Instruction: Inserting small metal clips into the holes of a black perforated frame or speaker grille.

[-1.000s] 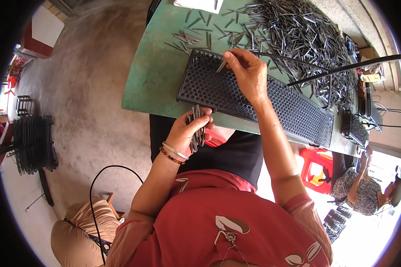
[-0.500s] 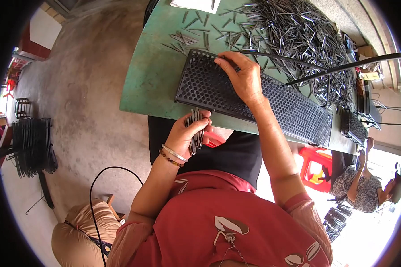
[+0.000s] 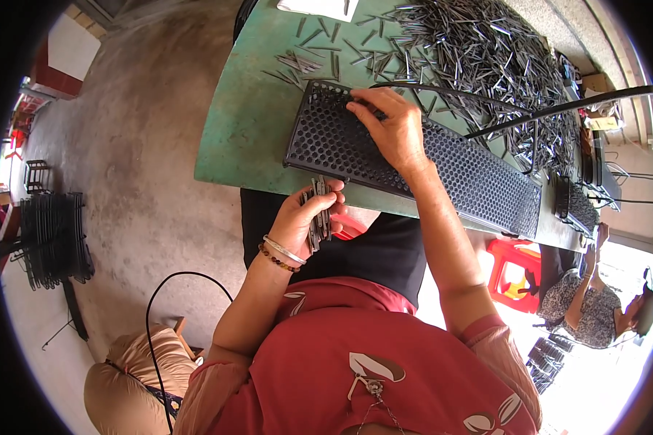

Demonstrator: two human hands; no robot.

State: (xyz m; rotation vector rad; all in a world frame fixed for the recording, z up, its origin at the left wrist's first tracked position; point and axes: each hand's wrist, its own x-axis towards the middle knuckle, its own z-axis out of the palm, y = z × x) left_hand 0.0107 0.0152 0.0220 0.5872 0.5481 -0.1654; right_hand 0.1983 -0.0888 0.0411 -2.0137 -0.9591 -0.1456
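A long black rack point(image 3: 479, 177) with rows of small round holes lies across the green table point(image 3: 243, 127). Over its far left part is my right hand point(image 3: 392, 123), thumb and fingertips pinched close to the holes. What the pinch holds, if anything, is too small to make out. Just off the near edge of the table, my left hand point(image 3: 308, 214) is closed around a bundle of thin dark metal strips point(image 3: 319, 217). The strips stick out above and below the fingers.
Behind the rack a big heap of similar strips point(image 3: 486, 65) spreads over the table, with loose ones to its left. A black bent rod point(image 3: 559, 112) crosses above the rack. A red stool point(image 3: 511, 272) and a co-worker point(image 3: 595, 304) are at the right.
My right hand has shifted very slightly at the far left holes, its fingers still pinched. The left hand and its bundle stay in place.
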